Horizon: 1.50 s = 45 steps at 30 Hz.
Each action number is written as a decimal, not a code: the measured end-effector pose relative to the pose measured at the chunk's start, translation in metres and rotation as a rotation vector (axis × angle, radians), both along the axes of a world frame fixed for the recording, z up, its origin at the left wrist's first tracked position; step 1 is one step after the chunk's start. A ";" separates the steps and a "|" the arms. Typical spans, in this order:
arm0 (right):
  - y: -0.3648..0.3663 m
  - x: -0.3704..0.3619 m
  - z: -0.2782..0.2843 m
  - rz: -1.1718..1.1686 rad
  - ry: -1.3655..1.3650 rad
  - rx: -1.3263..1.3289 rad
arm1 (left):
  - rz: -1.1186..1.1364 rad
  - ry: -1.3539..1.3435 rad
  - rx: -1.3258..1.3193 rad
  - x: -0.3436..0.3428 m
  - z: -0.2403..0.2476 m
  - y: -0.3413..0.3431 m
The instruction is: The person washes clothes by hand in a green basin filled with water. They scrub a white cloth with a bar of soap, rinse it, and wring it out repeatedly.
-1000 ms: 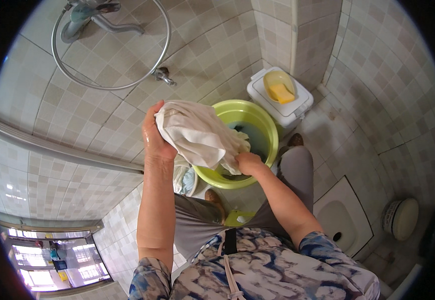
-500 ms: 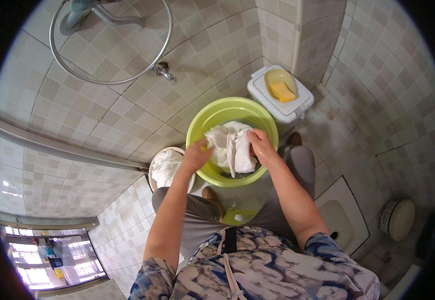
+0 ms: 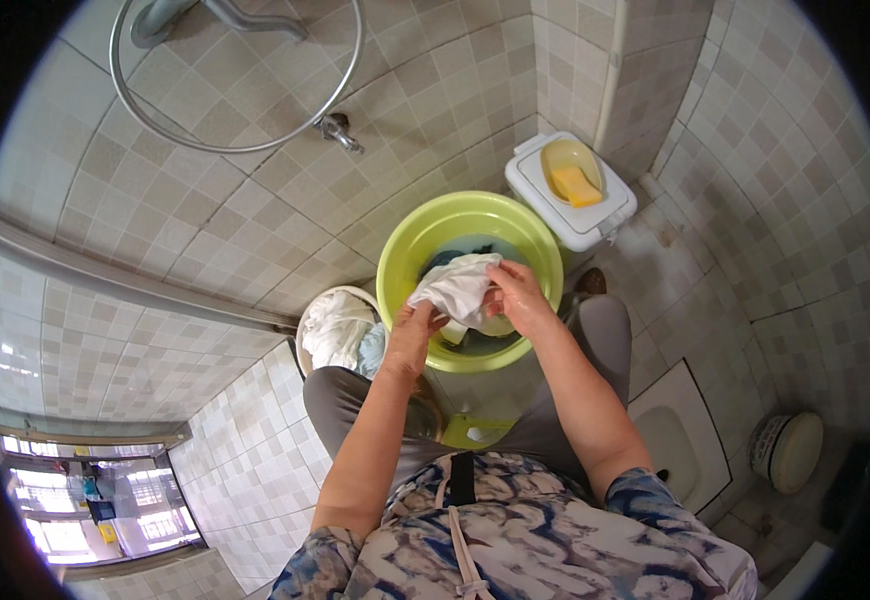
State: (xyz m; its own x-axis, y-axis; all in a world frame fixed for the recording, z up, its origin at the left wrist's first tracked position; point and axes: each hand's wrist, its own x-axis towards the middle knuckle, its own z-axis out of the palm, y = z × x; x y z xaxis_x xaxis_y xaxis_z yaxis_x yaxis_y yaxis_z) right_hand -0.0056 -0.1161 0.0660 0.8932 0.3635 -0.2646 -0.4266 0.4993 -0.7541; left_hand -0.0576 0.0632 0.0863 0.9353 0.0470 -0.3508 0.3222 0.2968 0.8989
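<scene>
A white cloth garment [image 3: 457, 287] is stretched between my hands over a large lime-green basin [image 3: 402, 215]. My left hand [image 3: 416, 330] grips its lower left edge, fingers closed on the fabric. On the other side my right hand [image 3: 518, 298] pinches the upper right part of it. Below the cloth, bluish water and dark fabric [image 3: 487, 250] show in the basin. What exact kind of garment it is, I cannot tell, as it is bunched up.
Left of the basin stands a pale bucket [image 3: 302, 345] of white laundry. A white lidded bin [image 3: 577, 233] at the back right carries a yellow dish with an orange-yellow block [image 3: 577, 187]. A squat toilet [image 3: 683, 430] lies right; a tap [image 3: 338, 133] juts from the tiled wall.
The cloth has been lifted and bunched together, so more water and dark fabric show. My left hand has moved right and now holds the cloth's edge; the view has shifted slightly.
</scene>
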 end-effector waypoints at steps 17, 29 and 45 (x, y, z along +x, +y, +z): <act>0.023 -0.024 -0.023 0.494 -0.689 -1.425 | 0.251 0.026 -0.359 0.003 0.039 0.001; 0.008 -0.018 0.014 0.324 -0.607 -1.007 | 0.346 -0.081 -0.359 0.011 0.072 0.034; 0.027 -0.029 -0.006 0.121 -0.799 -0.852 | 0.178 0.055 -0.247 -0.003 0.019 0.018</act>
State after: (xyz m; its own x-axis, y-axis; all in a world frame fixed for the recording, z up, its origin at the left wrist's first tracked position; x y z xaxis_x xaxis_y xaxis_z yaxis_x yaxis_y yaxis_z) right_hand -0.0343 -0.0890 0.0600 0.8875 0.4334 0.1568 0.3092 -0.3074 -0.9000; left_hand -0.0604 0.0814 0.1058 0.8991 0.1152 -0.4222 0.2923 0.5601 0.7752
